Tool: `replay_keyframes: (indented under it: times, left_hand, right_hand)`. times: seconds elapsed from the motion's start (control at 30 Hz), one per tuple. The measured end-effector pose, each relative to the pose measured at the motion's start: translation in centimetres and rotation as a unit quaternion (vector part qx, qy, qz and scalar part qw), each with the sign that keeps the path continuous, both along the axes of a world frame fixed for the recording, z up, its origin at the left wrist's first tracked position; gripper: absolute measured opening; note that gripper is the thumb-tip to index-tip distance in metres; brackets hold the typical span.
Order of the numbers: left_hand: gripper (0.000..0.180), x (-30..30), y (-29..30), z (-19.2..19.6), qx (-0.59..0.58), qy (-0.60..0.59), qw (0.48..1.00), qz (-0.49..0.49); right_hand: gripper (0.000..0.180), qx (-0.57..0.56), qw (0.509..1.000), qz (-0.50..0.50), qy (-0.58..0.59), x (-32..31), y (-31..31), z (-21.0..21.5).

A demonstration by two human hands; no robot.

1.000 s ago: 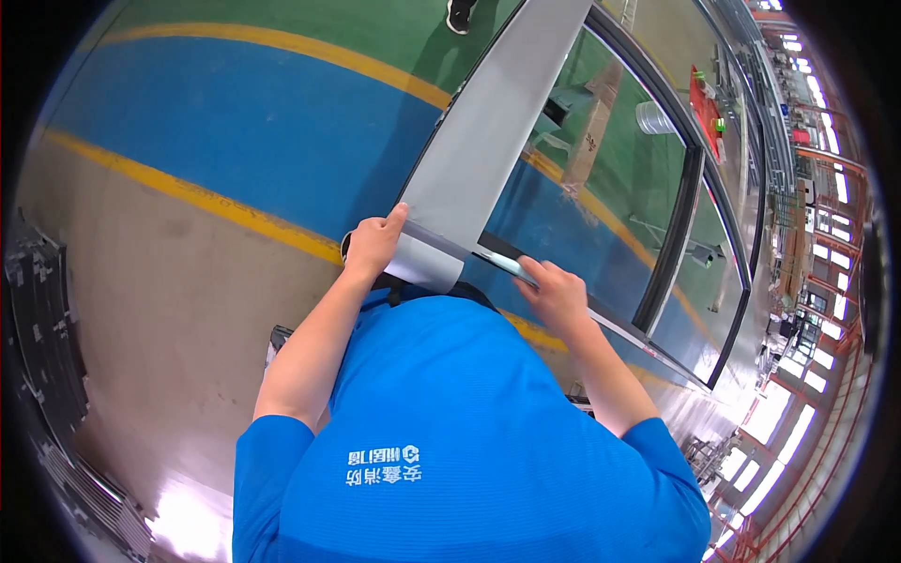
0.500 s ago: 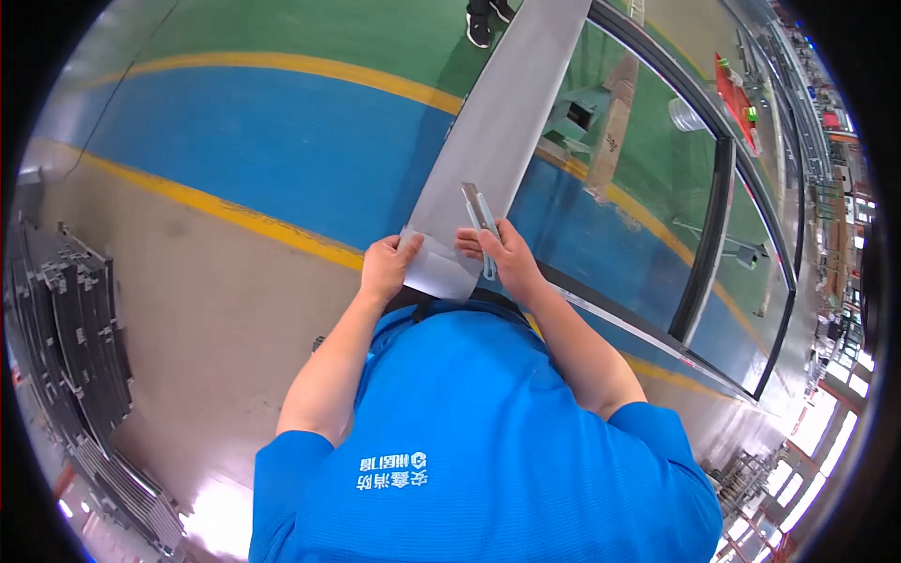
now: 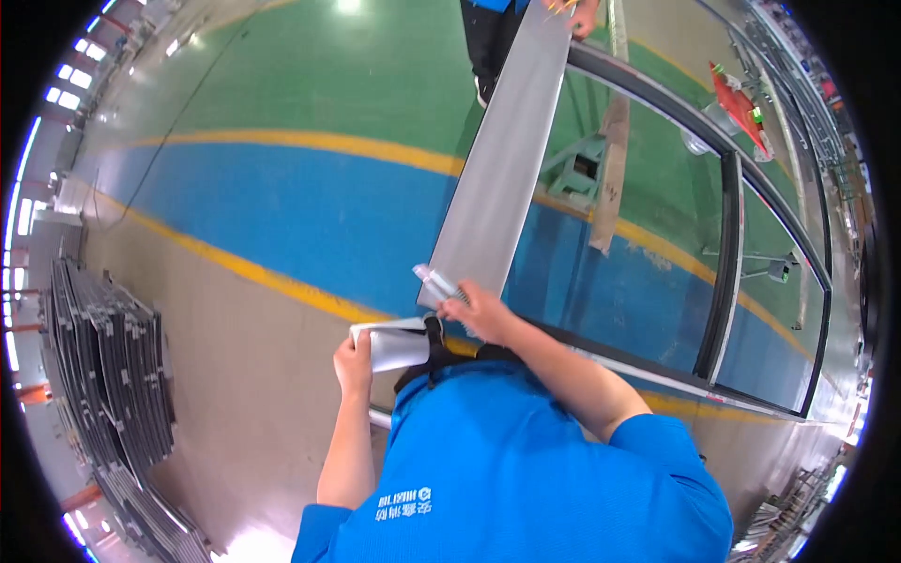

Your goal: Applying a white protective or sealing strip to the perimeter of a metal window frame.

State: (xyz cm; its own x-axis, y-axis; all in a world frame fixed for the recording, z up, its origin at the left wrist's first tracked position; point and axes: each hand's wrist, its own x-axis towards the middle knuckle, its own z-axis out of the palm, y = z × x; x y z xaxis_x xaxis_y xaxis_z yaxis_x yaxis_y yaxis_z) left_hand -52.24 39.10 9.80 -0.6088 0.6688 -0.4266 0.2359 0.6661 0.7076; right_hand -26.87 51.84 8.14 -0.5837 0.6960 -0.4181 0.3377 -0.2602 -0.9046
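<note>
Head view. The left forearm rises nearly vertically from the lower edge; the left hand (image 3: 354, 366) pinches, thumb uppermost, one end of a curled silver sheet (image 3: 399, 349) at the left of the waist, just beside the near end of the grey panel (image 3: 497, 178). The right forearm slants inward from a bent elbow, and the right hand (image 3: 485, 314), back upward, closes around a pale cutter (image 3: 434, 281), seemingly a knife though blurred, pointing up-left over that end. The glazed frame (image 3: 727, 253) lies to the right.
</note>
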Motion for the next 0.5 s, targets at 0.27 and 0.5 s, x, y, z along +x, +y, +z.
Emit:
replay_keyframes:
  times: [0.27,0.5]
  left_hand:
    - [0.046,-4.5,4.2,-1.6,0.051,0.020,0.994,-0.093]
    - [0.046,-11.7,10.8,-4.4,0.061,-0.046,0.978,-0.193]
  right_hand:
    - [0.037,-0.153,0.954,-0.151,0.210,-4.1,9.5,-1.6]
    - [0.037,-0.120,0.884,-0.366,0.263,-4.3,21.2,-2.8]
